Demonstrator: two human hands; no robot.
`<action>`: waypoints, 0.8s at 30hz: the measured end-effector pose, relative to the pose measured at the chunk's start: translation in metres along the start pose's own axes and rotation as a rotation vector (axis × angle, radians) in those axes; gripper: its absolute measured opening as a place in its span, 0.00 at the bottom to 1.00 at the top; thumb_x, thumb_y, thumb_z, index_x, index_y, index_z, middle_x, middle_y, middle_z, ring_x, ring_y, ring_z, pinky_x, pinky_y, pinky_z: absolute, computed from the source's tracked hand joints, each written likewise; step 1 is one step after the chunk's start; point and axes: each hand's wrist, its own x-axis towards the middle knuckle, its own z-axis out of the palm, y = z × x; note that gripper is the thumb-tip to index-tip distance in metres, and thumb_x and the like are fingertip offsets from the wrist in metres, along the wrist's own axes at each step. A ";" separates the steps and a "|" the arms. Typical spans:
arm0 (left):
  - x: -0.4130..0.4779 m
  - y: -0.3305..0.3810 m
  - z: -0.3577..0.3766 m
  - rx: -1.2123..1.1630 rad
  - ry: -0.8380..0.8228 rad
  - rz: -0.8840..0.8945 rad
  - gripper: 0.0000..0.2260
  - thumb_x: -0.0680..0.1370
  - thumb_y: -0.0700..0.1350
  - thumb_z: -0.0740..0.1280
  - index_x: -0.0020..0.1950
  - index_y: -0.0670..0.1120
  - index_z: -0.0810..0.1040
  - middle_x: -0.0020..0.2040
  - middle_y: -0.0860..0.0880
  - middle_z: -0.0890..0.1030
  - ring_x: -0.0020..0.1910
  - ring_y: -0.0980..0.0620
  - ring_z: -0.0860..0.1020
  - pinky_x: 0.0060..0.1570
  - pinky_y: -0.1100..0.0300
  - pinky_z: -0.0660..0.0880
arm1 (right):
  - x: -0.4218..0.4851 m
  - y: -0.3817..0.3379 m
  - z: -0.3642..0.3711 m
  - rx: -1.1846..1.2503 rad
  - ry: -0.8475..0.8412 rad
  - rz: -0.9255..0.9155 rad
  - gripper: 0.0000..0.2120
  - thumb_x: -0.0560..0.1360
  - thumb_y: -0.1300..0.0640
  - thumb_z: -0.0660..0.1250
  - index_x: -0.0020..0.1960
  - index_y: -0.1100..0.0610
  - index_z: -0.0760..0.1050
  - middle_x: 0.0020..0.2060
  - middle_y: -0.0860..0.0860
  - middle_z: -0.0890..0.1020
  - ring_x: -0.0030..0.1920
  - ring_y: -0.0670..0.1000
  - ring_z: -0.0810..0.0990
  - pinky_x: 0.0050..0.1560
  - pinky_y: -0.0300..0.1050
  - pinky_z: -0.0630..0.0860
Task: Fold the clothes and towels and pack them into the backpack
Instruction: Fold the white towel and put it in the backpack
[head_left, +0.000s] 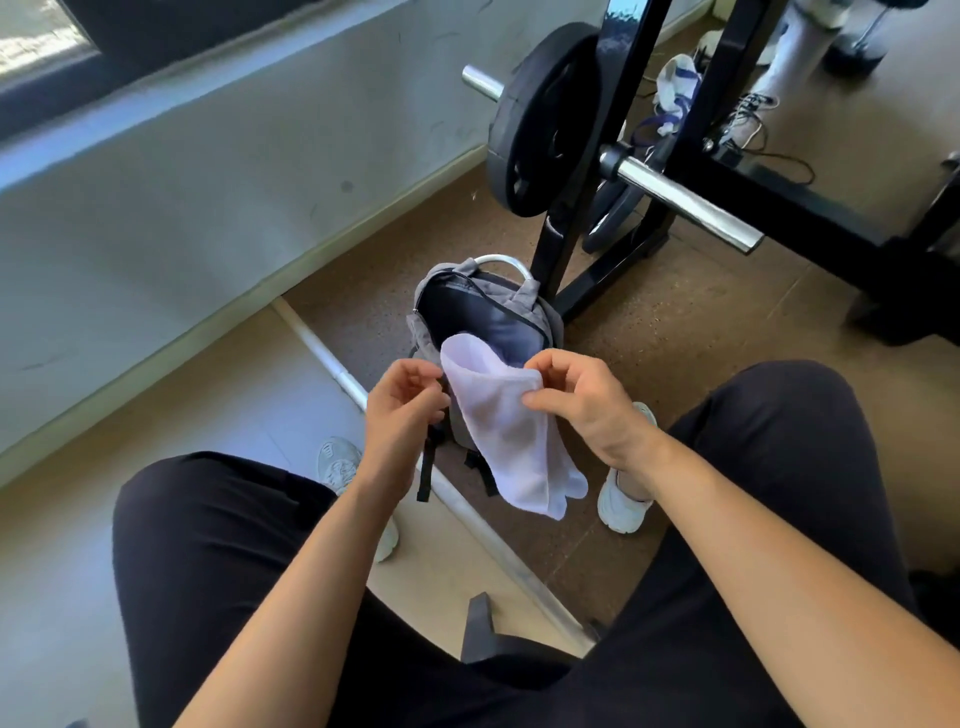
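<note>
A small pale lilac towel (506, 426) hangs in front of me above the floor. My right hand (582, 400) pinches its upper right corner between thumb and fingers. My left hand (402, 405) is at the towel's upper left edge with fingers curled; whether it grips the cloth I cannot tell. Just beyond the towel a grey backpack (540, 306) stands on the floor between my feet, its main compartment unzipped and its dark lining showing. The towel covers the backpack's front.
A black weight rack (571, 228) with a plate (535, 124) and chrome bars (685, 202) stands right behind the backpack. A long metal bar (337, 371) lies on the floor. A wall runs along the left. Clothes and shoes (675, 88) lie at the back right.
</note>
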 end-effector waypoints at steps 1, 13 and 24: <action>0.004 -0.002 -0.005 0.053 0.023 -0.003 0.17 0.65 0.38 0.69 0.53 0.48 0.79 0.47 0.51 0.80 0.46 0.50 0.77 0.44 0.61 0.76 | 0.000 -0.002 -0.004 0.113 -0.027 0.030 0.06 0.77 0.70 0.66 0.53 0.65 0.77 0.43 0.54 0.81 0.45 0.49 0.79 0.48 0.40 0.77; -0.010 -0.002 0.004 0.142 -0.341 0.017 0.13 0.71 0.51 0.77 0.54 0.60 0.87 0.54 0.48 0.87 0.54 0.48 0.85 0.59 0.33 0.77 | 0.004 -0.003 -0.031 0.572 -0.100 0.112 0.08 0.78 0.66 0.65 0.55 0.58 0.77 0.49 0.55 0.83 0.51 0.50 0.83 0.53 0.42 0.80; -0.004 0.014 -0.001 -0.288 -0.156 -0.213 0.18 0.78 0.51 0.69 0.64 0.45 0.81 0.58 0.41 0.86 0.56 0.43 0.85 0.49 0.51 0.83 | 0.001 0.011 -0.011 0.126 -0.257 0.307 0.36 0.67 0.41 0.77 0.64 0.65 0.77 0.60 0.59 0.83 0.63 0.57 0.81 0.67 0.50 0.76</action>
